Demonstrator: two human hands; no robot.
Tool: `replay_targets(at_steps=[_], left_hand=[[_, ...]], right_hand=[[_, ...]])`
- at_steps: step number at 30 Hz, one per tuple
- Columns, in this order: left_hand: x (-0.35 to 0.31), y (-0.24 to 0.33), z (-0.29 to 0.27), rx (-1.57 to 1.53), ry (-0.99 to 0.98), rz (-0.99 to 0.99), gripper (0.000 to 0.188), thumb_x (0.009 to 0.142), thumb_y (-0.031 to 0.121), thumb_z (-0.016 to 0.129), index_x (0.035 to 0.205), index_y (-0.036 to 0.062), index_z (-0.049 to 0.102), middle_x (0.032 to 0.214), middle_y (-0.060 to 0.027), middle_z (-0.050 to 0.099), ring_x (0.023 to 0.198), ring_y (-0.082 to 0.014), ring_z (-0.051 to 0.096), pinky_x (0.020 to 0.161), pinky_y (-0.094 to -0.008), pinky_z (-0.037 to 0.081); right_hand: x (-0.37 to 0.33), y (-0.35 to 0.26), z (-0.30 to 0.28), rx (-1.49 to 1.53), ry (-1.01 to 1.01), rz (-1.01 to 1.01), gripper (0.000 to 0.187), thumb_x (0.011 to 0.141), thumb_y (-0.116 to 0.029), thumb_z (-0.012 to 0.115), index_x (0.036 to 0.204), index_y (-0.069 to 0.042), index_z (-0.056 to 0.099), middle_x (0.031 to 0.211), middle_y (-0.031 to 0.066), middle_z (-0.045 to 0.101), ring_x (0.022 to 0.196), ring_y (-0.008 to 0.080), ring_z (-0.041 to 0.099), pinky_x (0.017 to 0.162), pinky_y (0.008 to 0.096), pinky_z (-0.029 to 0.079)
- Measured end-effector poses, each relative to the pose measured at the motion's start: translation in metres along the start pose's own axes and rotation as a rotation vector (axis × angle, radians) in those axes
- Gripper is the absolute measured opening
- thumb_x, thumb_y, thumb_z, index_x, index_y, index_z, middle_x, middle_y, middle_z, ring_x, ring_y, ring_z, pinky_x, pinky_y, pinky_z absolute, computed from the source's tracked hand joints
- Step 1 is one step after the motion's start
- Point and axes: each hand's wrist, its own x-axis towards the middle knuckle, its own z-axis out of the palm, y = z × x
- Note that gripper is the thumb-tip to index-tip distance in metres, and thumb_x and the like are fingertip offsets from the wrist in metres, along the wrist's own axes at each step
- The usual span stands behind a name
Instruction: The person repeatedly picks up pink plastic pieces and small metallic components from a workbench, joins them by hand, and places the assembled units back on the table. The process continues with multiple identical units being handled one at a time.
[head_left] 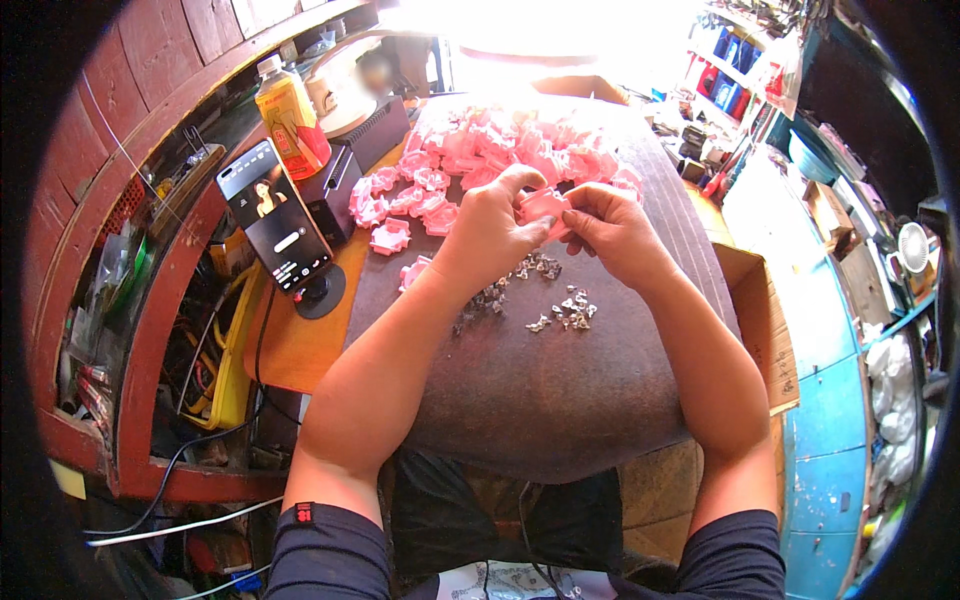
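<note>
Over the far middle of a dark brown board (560,400), both my hands meet at one pink plastic part (543,206). My left hand (497,228) is closed on its left side, thumb in front and fingers curled over the top. With thumb and fingers pinched, my right hand (607,222) grips its right edge; whether a small piece sits in that pinch is hidden. Beyond my hands lies a heap of similar pink parts (520,140). Small metal pieces (570,312) lie scattered on the board just below my hands, with a darker cluster (490,302) beside them.
Left of the board, a phone (277,215) leans on a round stand, with a drink bottle (292,115) and a dark box (330,192) behind it. A cardboard box (765,320) stands at the board's right edge. Cluttered shelves (160,250) line the left side.
</note>
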Motion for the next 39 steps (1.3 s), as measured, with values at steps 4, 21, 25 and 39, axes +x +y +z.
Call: replay_targets(at_steps=[4, 21, 25, 39], left_hand=[[0.002, -0.007, 0.003, -0.072, 0.01, 0.012, 0.036, 0.078, 0.001, 0.069, 0.113, 0.0024, 0.058, 0.079, -0.0039, 0.065, 0.07, -0.0079, 0.062, 0.059, -0.0242, 0.05], [0.001, 0.006, 0.001, 0.046, 0.14, 0.268, 0.036, 0.077, 0.006, 0.07, 0.112, 0.0005, 0.063, 0.092, -0.0207, 0.069, 0.079, -0.0267, 0.07, 0.074, -0.0346, 0.055], [0.001, 0.006, -0.001, 0.042, 0.144, 0.282, 0.036, 0.079, 0.006, 0.071, 0.113, 0.0019, 0.062, 0.092, -0.0162, 0.068, 0.079, -0.0211, 0.068, 0.072, -0.0319, 0.054], [0.005, 0.004, -0.005, 0.038, 0.292, 0.042, 0.03, 0.085, 0.009, 0.068, 0.113, 0.0009, 0.063, 0.086, -0.0087, 0.065, 0.075, -0.0141, 0.062, 0.069, -0.0294, 0.051]], right_hand=[[0.0, 0.002, 0.0, 0.005, -0.003, -0.023, 0.009, 0.095, -0.008, 0.062, 0.094, 0.001, 0.063, 0.079, 0.0029, 0.064, 0.066, 0.0092, 0.058, 0.059, 0.0252, 0.049], [0.0, 0.004, -0.007, 0.212, -0.079, 0.064, 0.02, 0.089, -0.025, 0.072, 0.093, -0.006, 0.069, 0.077, -0.0016, 0.066, 0.062, 0.0051, 0.056, 0.054, 0.02, 0.04], [0.001, 0.006, -0.007, 0.256, -0.1, 0.049, 0.017, 0.092, -0.025, 0.069, 0.094, -0.008, 0.07, 0.081, -0.002, 0.067, 0.067, 0.0043, 0.056, 0.056, 0.0202, 0.04], [0.019, 0.042, 0.014, -0.872, -0.171, -0.419, 0.01, 0.083, -0.004, 0.065, 0.093, -0.002, 0.065, 0.09, 0.0162, 0.065, 0.085, 0.0357, 0.063, 0.077, 0.0393, 0.051]])
